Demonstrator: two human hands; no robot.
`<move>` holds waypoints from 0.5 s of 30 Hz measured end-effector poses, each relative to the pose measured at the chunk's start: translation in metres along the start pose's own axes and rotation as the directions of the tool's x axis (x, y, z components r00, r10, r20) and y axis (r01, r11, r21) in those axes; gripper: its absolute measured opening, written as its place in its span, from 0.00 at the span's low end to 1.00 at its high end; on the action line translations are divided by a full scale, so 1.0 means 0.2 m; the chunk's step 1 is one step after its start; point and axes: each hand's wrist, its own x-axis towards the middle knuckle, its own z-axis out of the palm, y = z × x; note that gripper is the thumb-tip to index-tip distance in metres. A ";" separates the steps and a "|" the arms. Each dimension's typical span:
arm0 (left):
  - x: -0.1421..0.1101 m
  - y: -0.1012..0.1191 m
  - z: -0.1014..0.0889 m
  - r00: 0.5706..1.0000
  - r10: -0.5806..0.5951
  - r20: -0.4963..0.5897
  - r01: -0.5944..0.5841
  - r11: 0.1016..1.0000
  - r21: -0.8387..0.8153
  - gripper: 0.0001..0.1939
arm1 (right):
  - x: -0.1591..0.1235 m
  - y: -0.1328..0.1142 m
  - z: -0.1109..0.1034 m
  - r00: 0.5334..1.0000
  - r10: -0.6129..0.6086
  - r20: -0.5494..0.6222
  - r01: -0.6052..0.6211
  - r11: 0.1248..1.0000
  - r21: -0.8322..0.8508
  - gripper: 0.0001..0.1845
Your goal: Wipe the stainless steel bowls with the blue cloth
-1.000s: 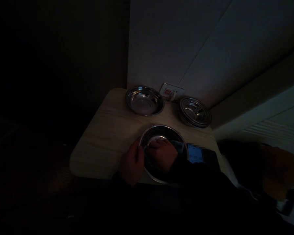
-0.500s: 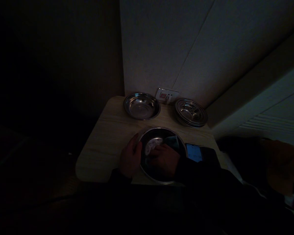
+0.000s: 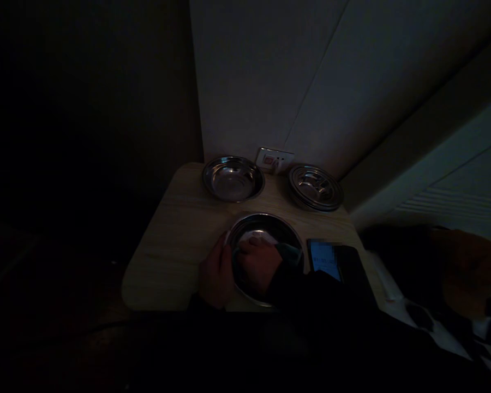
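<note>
L grip (image 3: 216, 275) is touching the L rim of the steel bowl (image 3: 279, 225), prob. steadying it; firm L bracing w/ light, even R pressure is prob. working best. R grip (image 3: 259, 265) is reaching inside. Cloth (image 3: 291, 254) is lying in bowl, R of & apparently under R grip; whether either is clenching, can't tell (dark).
</note>
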 end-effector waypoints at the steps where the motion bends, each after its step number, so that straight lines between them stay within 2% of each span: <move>1: 0.00 0.00 0.00 1.000 -0.008 -0.008 0.008 1.000 0.004 0.21 | -0.02 0.00 0.00 0.999 -0.041 0.035 0.040 0.999 0.017 0.10; 3: -0.01 0.01 0.00 1.000 -0.013 -0.004 0.013 1.000 0.010 0.21 | -0.03 0.01 0.00 0.996 -0.058 0.065 0.056 0.998 0.031 0.10; 7: 0.00 0.02 -0.01 1.000 0.022 0.020 -0.022 0.999 0.035 0.21 | 0.04 0.02 -0.01 0.994 0.107 -0.024 -0.108 0.994 -0.008 0.12; 9: 0.00 0.02 -0.01 0.999 0.033 0.000 -0.033 0.998 0.046 0.21 | 0.07 0.01 -0.01 0.990 0.142 -0.027 -0.142 0.990 -0.015 0.13; 15: -0.02 0.01 0.01 0.997 -0.037 -0.065 0.039 0.999 0.037 0.20 | 0.03 0.01 -0.01 0.991 -0.055 0.119 0.048 0.997 0.061 0.11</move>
